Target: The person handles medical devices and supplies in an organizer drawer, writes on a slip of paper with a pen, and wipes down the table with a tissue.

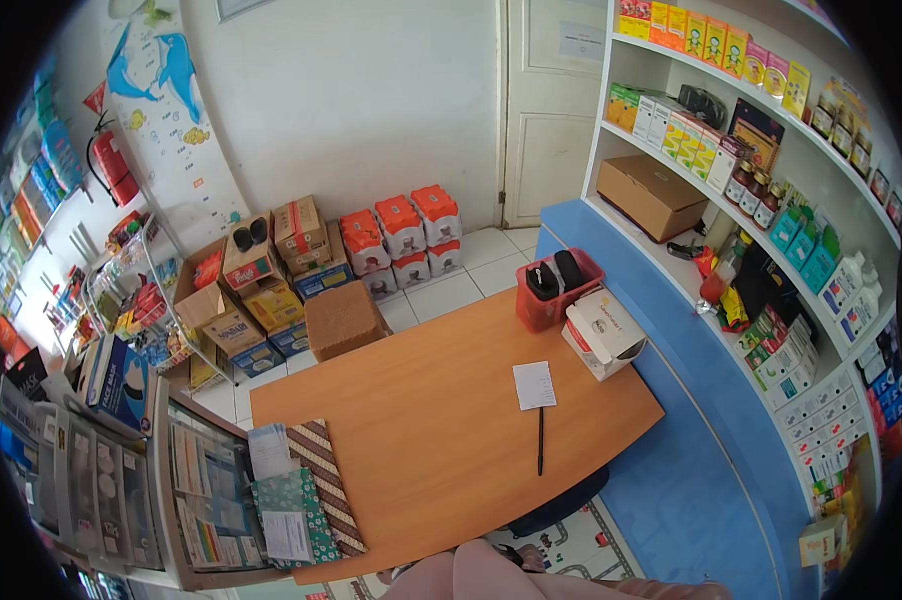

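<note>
Neither of my hands can be made out; pink clothing (488,574) fills the bottom edge. Before me stands a wooden table (421,420). A white paper slip (533,385) with writing lies right of its middle, and a black pen (541,442) lies just below the slip. At the table's left end are a green floral-patterned book (282,489) and a brown-and-cream striped book (338,487), with papers (288,536) on top. Toward the far right corner stand a red plastic basket (542,313) holding black items and a white cardboard box (603,330).
A glass-fronted cabinet (210,495) adjoins the table's left end. Beyond the table stand stacked cartons (233,330) and shrink-wrapped bottle packs (402,232). White shelves (728,75) of boxed products line the right, above a blue counter (668,420). A dark chair seat (563,502) sits under the near edge.
</note>
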The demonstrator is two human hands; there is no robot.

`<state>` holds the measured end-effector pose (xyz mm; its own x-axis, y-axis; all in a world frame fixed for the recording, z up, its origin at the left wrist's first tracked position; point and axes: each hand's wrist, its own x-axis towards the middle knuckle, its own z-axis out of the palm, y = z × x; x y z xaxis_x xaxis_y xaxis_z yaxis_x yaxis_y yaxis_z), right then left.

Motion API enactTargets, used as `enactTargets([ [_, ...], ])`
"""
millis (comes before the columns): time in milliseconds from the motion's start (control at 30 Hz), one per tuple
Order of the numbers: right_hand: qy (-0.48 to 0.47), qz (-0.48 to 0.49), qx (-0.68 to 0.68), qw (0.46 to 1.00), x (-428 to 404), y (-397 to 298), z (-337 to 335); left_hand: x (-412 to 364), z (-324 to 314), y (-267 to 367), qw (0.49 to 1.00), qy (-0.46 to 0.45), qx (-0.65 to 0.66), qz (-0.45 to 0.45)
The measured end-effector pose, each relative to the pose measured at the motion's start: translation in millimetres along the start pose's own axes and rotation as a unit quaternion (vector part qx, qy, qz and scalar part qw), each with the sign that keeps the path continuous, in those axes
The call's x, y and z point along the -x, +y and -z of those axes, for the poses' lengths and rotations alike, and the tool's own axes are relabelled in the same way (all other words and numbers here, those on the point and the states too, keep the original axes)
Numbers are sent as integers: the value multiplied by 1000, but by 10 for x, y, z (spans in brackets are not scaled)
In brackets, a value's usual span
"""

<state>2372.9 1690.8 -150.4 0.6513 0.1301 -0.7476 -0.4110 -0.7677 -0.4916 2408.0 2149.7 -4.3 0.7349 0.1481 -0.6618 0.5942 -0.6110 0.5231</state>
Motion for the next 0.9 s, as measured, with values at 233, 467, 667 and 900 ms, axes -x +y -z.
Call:
enactTargets([
  [233,-8,-17,-7,1000,67,64,66,-26,11,59,1000,11,-1,-5],
  [467,-49,-23,8,999,125,66,130,51,-8,-74,1000,16,8,16],
  [667,-287,-15,99,953,133,-228,791,159,12,-142,999,32,14,19],
  [900,522,-50,6,851,-970,-1039,2577,298,170,184,995,80,5,-54],
])
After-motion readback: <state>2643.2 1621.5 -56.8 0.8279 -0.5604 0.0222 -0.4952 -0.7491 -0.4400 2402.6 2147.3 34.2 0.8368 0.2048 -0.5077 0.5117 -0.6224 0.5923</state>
